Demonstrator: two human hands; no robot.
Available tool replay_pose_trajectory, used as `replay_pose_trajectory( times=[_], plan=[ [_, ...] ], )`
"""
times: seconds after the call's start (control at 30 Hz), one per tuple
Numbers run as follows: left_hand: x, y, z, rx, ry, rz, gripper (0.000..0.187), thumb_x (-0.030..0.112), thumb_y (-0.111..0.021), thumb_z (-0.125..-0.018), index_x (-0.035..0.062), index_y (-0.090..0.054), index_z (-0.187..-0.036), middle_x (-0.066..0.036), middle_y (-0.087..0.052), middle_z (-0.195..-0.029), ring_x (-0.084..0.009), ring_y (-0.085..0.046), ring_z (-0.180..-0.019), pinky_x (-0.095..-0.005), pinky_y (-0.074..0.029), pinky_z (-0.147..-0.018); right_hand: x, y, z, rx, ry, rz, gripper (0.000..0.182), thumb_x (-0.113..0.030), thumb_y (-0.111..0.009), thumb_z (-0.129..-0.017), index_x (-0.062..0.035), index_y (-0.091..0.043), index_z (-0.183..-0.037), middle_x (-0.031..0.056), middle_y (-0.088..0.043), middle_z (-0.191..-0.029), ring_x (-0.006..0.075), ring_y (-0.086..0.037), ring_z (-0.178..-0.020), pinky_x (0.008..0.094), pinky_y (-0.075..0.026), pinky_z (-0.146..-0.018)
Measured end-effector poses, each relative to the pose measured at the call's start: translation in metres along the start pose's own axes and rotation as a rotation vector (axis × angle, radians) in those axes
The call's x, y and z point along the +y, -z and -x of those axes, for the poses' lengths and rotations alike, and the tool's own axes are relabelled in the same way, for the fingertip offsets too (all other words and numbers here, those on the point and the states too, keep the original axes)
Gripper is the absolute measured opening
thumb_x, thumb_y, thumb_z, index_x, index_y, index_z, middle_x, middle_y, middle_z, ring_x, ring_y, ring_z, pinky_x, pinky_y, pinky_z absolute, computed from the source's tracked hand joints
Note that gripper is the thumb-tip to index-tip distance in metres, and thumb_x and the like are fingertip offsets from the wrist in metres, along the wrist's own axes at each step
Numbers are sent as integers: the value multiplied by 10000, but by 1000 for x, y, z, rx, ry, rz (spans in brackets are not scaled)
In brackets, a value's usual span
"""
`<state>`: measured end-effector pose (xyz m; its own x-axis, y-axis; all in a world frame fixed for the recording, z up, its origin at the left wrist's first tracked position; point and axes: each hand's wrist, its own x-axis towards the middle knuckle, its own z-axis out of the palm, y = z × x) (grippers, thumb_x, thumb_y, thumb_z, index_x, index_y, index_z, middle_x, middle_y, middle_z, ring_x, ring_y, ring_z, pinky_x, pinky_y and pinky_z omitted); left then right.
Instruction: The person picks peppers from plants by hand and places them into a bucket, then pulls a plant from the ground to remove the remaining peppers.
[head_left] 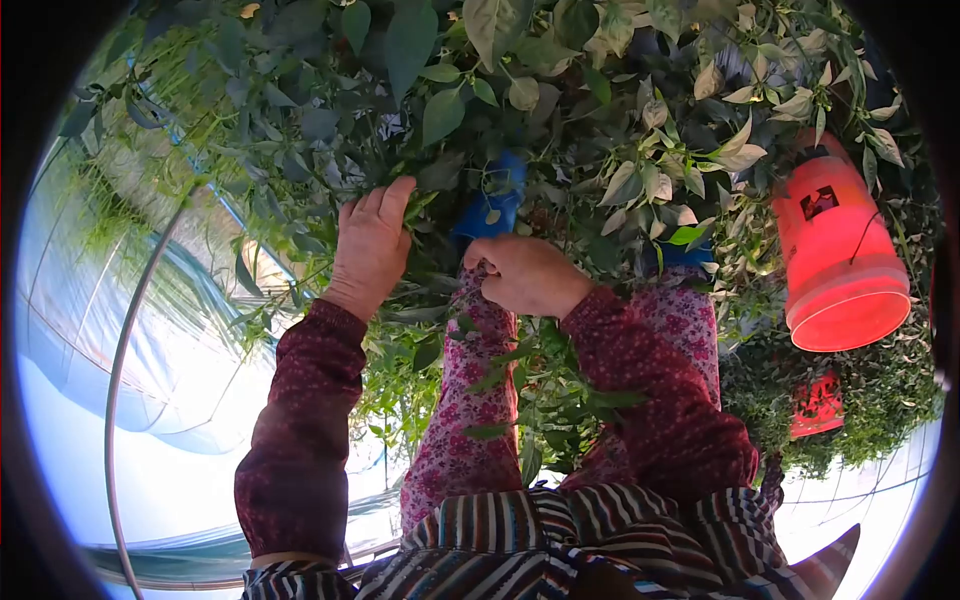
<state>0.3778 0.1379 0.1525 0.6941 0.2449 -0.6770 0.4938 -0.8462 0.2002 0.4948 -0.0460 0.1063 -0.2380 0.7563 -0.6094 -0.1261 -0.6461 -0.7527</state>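
Observation:
My left hand (372,245) reaches into the green leafy plants (560,110), fingers stretched out and pressed against the foliage; its fingertips are hidden among the leaves. My right hand (525,275) is closed in a fist on a thin plant stem (478,262) just in front of my floral trouser legs (470,400). What it pinches is hidden by the fingers. Both sleeves are dark red. A blue boot (495,200) shows between the hands, partly covered by leaves.
A red plastic bucket (840,260) sits among the plants at the right, with a second red container (815,405) below it. A curved metal hoop (125,350) and clear plastic sheeting (150,400) fill the left side. My striped apron (560,545) fills the bottom.

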Motion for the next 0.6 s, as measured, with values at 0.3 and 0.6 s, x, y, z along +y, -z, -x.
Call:
replay_pose_trajectory(
  times=[0.3, 0.6],
  plan=[
    [14, 30, 6, 255, 302, 907, 200, 35, -613, -862, 66, -570, -1054, -10, -555, -869, -74, -473, -733, -230, -410, -640, -10, 1, -3, -49, 3, 43, 343, -149, -568, -742, -103, -593, -1081, 163, -613, -927, 335, -606, -861, 426, -478, -779],
    [50, 86, 19, 217, 211, 558, 67, 36, -567, -876, 43, -556, -941, -99, -582, -878, -255, -554, -791, -304, -442, -693, -9, -7, -4, -111, 11, 169, 420, -179, -589, -738, -86, -558, -1146, 196, -596, -1027, 362, -603, -918, 468, -484, -772]
  ],
)
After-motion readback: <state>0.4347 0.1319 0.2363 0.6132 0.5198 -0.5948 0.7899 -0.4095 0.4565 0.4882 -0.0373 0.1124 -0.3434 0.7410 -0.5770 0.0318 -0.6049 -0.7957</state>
